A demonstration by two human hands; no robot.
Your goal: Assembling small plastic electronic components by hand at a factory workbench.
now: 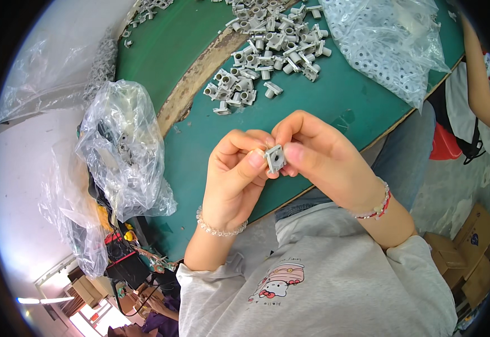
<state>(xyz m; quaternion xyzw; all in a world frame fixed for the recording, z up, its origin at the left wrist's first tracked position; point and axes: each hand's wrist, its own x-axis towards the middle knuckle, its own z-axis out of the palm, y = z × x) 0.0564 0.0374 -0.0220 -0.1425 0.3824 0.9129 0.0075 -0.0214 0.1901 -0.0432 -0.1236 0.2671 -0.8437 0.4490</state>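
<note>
Between my two hands is a small grey part with a square flange (275, 159) and a dark hole in its middle. My left hand (235, 171) pinches one edge of it between thumb and fingers. On the opposite edge, my right hand (315, 154) grips it, thumb pressed near the flange. The back of the part is hidden behind my fingers. Beyond my hands, a heap of similar grey flanged parts (278, 48) with short tubes lies on the green table (200, 163). One loose part (273, 89) sits at the heap's near edge.
At the far right, a clear plastic bag (388, 50) holds many small pale pieces with holes. Crumpled clear bags (124, 146) lie on the left. Cardboard boxes (464, 253) stand at lower right. Another person's arm (478, 78) shows at the right edge; another person (144, 323) is at lower left.
</note>
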